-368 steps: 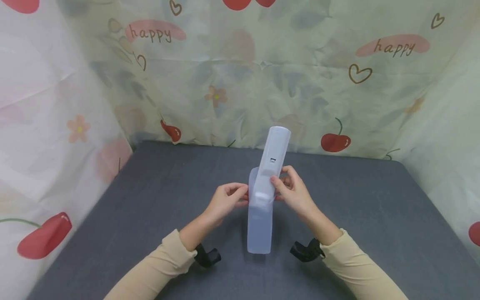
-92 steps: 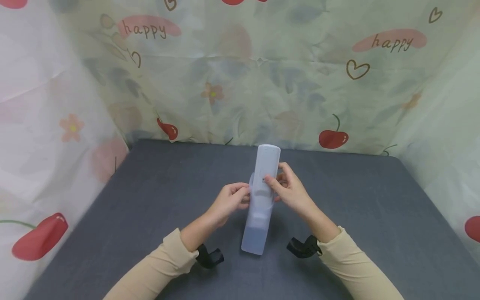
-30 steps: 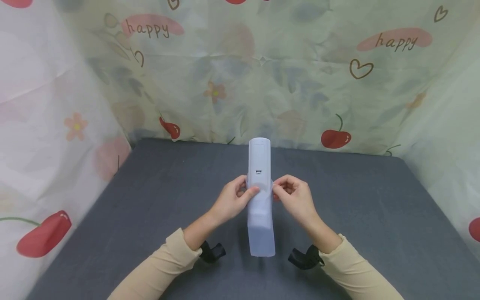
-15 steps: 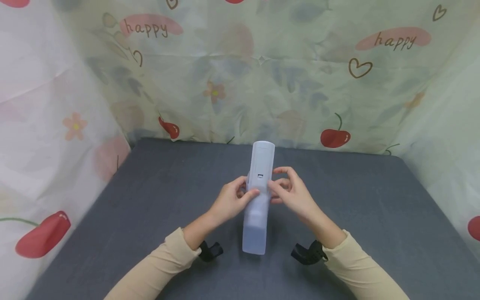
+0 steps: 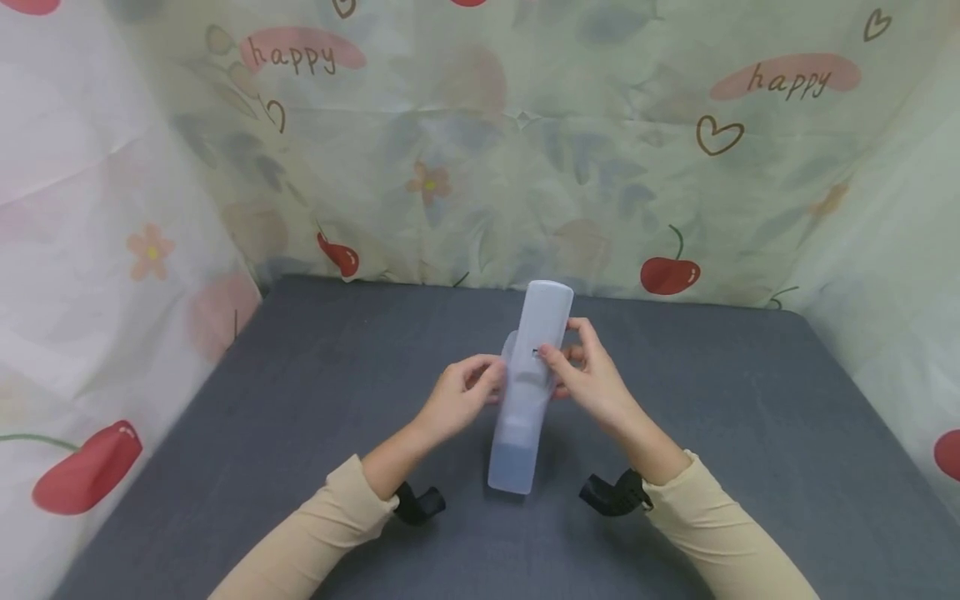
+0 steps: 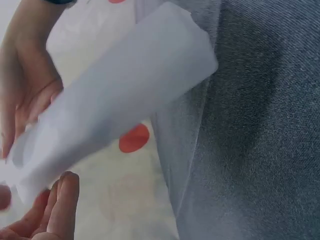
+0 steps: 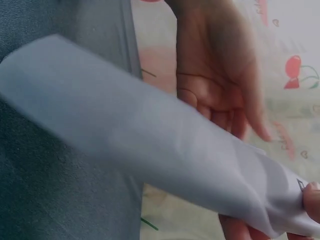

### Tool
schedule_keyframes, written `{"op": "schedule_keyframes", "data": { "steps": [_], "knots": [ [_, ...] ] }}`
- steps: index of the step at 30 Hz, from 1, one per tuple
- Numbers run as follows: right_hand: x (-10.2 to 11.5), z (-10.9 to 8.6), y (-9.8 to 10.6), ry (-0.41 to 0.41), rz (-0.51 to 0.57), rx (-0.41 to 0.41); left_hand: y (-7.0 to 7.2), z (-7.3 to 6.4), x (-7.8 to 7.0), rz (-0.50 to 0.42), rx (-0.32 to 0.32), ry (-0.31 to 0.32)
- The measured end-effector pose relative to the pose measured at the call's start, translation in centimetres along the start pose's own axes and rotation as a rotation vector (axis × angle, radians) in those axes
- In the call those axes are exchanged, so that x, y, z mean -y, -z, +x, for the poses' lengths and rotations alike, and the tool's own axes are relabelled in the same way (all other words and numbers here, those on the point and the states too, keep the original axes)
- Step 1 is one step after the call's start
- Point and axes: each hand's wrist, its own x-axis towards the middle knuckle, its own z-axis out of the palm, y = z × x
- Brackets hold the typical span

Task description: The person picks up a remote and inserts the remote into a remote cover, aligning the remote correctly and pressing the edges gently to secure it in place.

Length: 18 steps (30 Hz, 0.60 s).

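In the head view a long, pale, translucent plastic object (image 5: 517,421) leans to the right over the table, with a small dark slot on its upper face. A clear edge juts out on its upper left side. What kind of object it is, I cannot tell. My right hand (image 5: 596,375) grips its right side, the thumb beside the slot and the fingers behind. At the opposite side is my left hand (image 5: 461,396), its thumb off the face and its fingertips close to the edge. The right wrist view shows the left thumb (image 7: 255,102) extended, with fingers partly hidden behind the object.
A dark grey cloth covers the table (image 5: 360,350). Behind it and along both sides hangs a pale curtain (image 5: 517,183) printed with cherries, hearts and flowers. Black curved mounts (image 5: 420,504) sit at both wrists, below the beige sleeves (image 5: 315,525).
The object's top has tilted right since half a second ago. My left thumb has come off its face, while my right thumb has moved onto it near the slot.
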Motion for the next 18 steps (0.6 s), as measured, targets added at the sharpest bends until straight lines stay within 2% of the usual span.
{"op": "schedule_keyframes", "data": {
  "steps": [3, 7, 10, 14, 18],
  "knots": [
    [0.17, 0.0, 0.35, 0.009, 0.01, -0.027, 0.31, 0.02, 0.18, -0.082, 0.005, 0.048],
    [0.31, -0.02, 0.51, 0.015, 0.023, -0.02, 0.3, -0.08, 0.28, -0.087, -0.003, 0.035],
    [0.25, -0.05, 0.41, 0.032, 0.027, 0.011, 0.03, -0.14, 0.24, -0.089, -0.057, 0.019],
    [0.08, -0.09, 0.21, 0.063, 0.027, 0.052, -0.36, -0.27, 0.13, -0.13, -0.131, 0.031],
    [-0.06, -0.07, 0.0, 0.082, 0.02, 0.07, -0.56, -0.36, 0.13, -0.157, -0.165, 0.034]
  ]
}}
